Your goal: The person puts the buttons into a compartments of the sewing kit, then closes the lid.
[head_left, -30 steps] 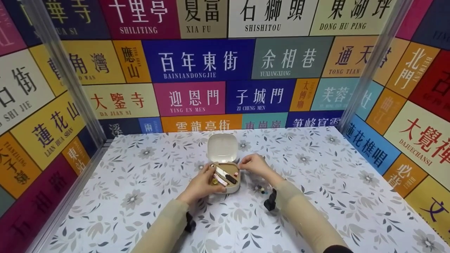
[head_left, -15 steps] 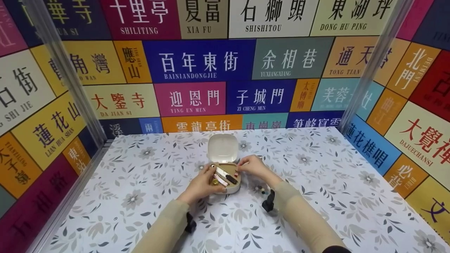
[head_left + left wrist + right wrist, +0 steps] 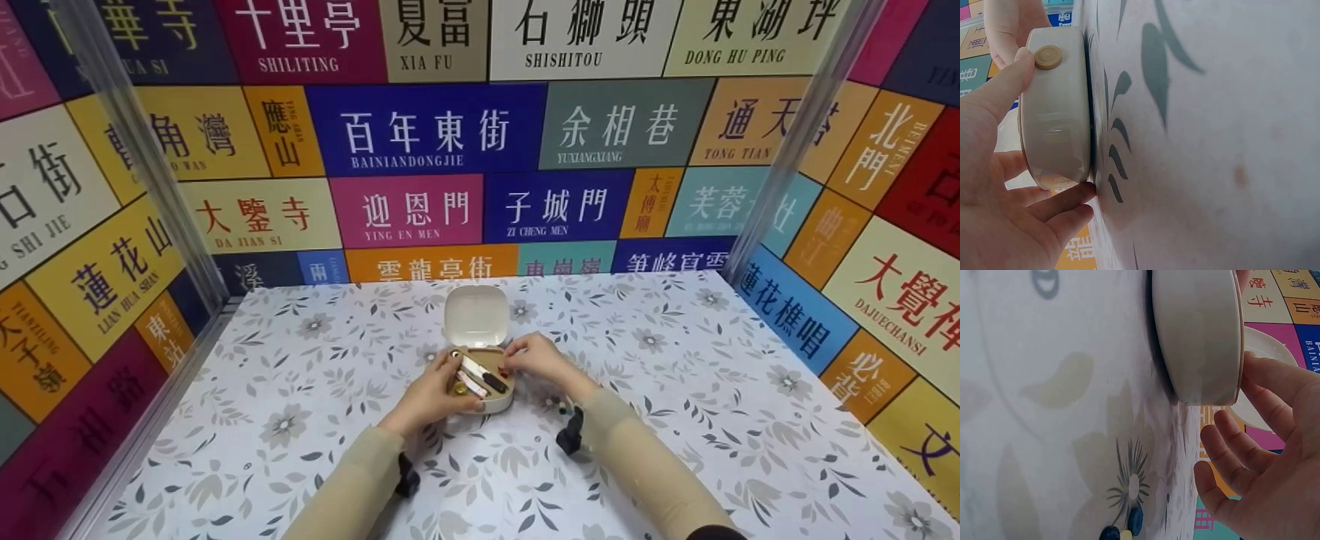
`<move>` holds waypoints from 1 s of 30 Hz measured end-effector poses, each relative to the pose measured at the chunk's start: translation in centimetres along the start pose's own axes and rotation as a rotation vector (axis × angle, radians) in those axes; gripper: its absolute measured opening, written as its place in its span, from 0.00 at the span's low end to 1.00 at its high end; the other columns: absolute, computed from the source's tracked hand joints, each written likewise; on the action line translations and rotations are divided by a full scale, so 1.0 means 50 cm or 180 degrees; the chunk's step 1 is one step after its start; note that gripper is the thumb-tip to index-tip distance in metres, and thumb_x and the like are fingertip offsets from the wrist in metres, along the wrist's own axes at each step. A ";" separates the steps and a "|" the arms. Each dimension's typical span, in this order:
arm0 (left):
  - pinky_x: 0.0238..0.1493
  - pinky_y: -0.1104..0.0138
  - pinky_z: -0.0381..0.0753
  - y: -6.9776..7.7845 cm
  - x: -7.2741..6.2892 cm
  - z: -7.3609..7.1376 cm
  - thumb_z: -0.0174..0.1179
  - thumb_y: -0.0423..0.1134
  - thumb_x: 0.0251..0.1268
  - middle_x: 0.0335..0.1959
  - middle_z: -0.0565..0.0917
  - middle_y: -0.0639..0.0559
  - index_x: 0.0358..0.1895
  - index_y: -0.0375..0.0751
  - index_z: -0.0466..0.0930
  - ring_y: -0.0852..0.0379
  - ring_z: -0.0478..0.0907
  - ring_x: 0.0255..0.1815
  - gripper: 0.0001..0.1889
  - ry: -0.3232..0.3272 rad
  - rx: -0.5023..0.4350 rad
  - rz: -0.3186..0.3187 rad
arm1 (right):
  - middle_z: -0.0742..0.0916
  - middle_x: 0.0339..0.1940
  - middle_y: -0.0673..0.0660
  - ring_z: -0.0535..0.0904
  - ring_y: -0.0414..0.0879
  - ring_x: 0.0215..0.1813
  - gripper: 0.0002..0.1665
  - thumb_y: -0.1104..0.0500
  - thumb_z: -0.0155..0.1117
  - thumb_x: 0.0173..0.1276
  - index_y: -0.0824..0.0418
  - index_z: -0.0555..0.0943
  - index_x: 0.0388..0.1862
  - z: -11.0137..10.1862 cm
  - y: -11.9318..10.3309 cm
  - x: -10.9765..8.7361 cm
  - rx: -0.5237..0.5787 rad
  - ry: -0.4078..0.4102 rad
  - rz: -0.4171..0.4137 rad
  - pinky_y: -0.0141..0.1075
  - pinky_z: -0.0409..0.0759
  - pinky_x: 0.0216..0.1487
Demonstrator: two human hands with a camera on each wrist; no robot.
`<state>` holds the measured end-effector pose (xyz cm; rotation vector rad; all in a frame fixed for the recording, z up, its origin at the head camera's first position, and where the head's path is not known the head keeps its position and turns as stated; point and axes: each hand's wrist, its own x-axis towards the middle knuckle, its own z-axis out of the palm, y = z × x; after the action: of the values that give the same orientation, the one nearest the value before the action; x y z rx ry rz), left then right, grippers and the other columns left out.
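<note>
A cream rounded box (image 3: pixel 498 406) stands on the table, its lid (image 3: pixel 476 315) raised at the back. My left hand (image 3: pixel 427 394) holds its left side, thumb beside the round tan clasp (image 3: pixel 1048 57) and fingers round the wall. Inside lie a slim white-and-black tool (image 3: pixel 480 370), a pale pink-white strip (image 3: pixel 472 385) and a small yellow piece (image 3: pixel 459 388). My right hand (image 3: pixel 541 358) is at the right rim, thumb and forefinger over the edge beside a tiny red piece (image 3: pixel 503 371). Its fingertips are hidden behind the box wall (image 3: pixel 1202 343) in the right wrist view.
Several tiny dark, blue and yellow pieces (image 3: pixel 562 407) lie on the floral tabletop (image 3: pixel 645 450) under the right wrist. Panels printed with place names (image 3: pixel 420 127) enclose the table at the back and both sides.
My right hand has shifted slightly left and inward over the box's right rim, its fingertips now nearer the red piece. The left hand and the box have stayed in place.
</note>
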<state>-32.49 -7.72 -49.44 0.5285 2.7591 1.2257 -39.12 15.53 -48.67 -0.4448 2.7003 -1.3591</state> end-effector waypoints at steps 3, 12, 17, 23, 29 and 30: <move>0.70 0.50 0.58 -0.002 0.000 0.000 0.73 0.57 0.48 0.77 0.50 0.40 0.75 0.39 0.56 0.40 0.54 0.73 0.54 -0.0002 0.0007 0.0023 | 0.86 0.26 0.51 0.77 0.40 0.26 0.05 0.63 0.70 0.56 0.65 0.87 0.30 0.004 0.000 0.001 0.0029 -0.0009 -0.0039 0.30 0.75 0.30; 0.71 0.50 0.56 -0.005 0.003 0.000 0.73 0.57 0.48 0.78 0.50 0.44 0.76 0.41 0.55 0.41 0.53 0.74 0.53 -0.0014 0.0007 0.0032 | 0.85 0.25 0.49 0.76 0.40 0.26 0.05 0.62 0.73 0.52 0.63 0.86 0.27 0.010 -0.001 -0.001 -0.0038 0.0044 -0.0065 0.31 0.76 0.32; 0.71 0.49 0.55 -0.003 0.003 -0.001 0.73 0.57 0.48 0.78 0.50 0.42 0.76 0.40 0.55 0.41 0.53 0.74 0.53 -0.0011 0.0022 0.0038 | 0.85 0.26 0.49 0.76 0.39 0.26 0.05 0.63 0.73 0.53 0.64 0.86 0.27 0.011 0.002 0.001 -0.0063 0.0041 -0.0163 0.31 0.76 0.33; 0.70 0.49 0.57 -0.002 0.000 -0.001 0.73 0.57 0.48 0.77 0.50 0.40 0.76 0.40 0.55 0.39 0.53 0.73 0.54 0.0028 0.0084 0.0075 | 0.86 0.29 0.51 0.78 0.40 0.31 0.05 0.63 0.73 0.54 0.65 0.87 0.26 0.015 0.006 0.002 0.0075 0.0017 -0.0267 0.32 0.78 0.38; 0.70 0.48 0.56 -0.001 0.000 0.000 0.73 0.58 0.48 0.77 0.50 0.40 0.76 0.41 0.55 0.38 0.52 0.74 0.54 0.0022 0.0052 0.0047 | 0.86 0.30 0.51 0.78 0.41 0.32 0.05 0.63 0.73 0.54 0.65 0.87 0.28 0.017 0.004 0.002 0.0063 0.0026 -0.0228 0.33 0.79 0.39; 0.70 0.48 0.56 -0.001 0.000 0.000 0.73 0.58 0.47 0.77 0.50 0.40 0.76 0.41 0.55 0.38 0.53 0.74 0.54 0.0026 0.0050 0.0048 | 0.87 0.30 0.52 0.79 0.42 0.32 0.05 0.63 0.73 0.54 0.65 0.87 0.28 0.017 0.004 0.002 0.0054 0.0037 -0.0234 0.33 0.79 0.40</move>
<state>-32.54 -7.77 -49.48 0.5477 2.7788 1.2131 -39.11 14.97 -49.33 -0.5414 2.7048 -1.4058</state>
